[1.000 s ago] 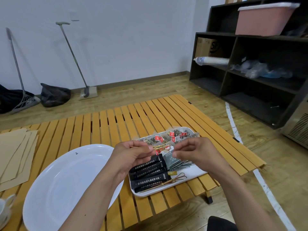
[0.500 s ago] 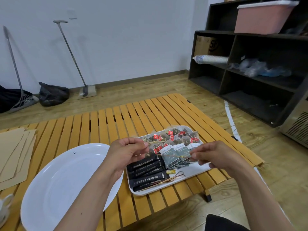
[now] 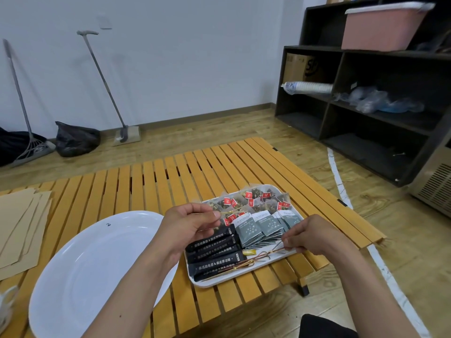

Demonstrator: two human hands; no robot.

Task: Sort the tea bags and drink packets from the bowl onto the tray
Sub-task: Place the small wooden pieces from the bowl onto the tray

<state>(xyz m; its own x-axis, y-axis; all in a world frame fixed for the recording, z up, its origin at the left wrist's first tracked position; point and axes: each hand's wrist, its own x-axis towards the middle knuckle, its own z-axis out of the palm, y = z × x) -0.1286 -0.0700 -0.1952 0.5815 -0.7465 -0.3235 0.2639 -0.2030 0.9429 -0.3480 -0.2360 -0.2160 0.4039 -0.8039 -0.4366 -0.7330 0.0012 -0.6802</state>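
The bowl [image 3: 80,269] is seen emptied; packets [image 3: 214,250] and tea bags [image 3: 253,201] lie sorted on the tray [image 3: 244,276]. A pick [image 3: 275,251] is pinched by the right hand [image 3: 314,235], another by the left hand [image 3: 188,225]. Laying both beside the picks on the tray appears to be the next move.

My right hand [image 3: 314,236] has dropped from beside the left hand [image 3: 188,225] to the tray's [image 3: 244,275] near edge, fingertips pinching a gold stick [image 3: 273,252] there.
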